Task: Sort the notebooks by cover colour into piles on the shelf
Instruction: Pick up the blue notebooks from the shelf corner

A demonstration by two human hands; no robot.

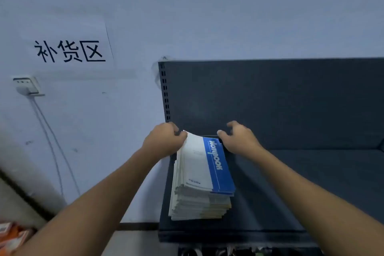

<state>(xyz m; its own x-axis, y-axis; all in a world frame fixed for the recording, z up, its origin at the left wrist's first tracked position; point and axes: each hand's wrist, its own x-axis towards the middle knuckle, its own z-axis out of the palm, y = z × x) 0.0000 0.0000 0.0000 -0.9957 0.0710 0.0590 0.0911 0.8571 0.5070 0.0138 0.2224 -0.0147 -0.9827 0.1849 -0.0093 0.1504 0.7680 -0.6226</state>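
A tall stack of notebooks [199, 199] stands at the left end of the dark shelf [291, 183]. The top notebook [207, 164] has a white cover with a blue band marked "Notebook". My left hand [164, 139] grips the far left corner of the top notebooks, and that corner curls up under its fingers. My right hand [239, 137] hovers at the stack's far right corner with its fingers loosely curled, holding nothing. Both forearms reach in from below.
The shelf's dark back panel [270, 100] rises behind the stack, with a slotted upright [165, 93] at its left. A white wall on the left carries a paper sign [68, 51] and a socket with cables [27, 86]. Orange packaging [10, 237] lies at bottom left.
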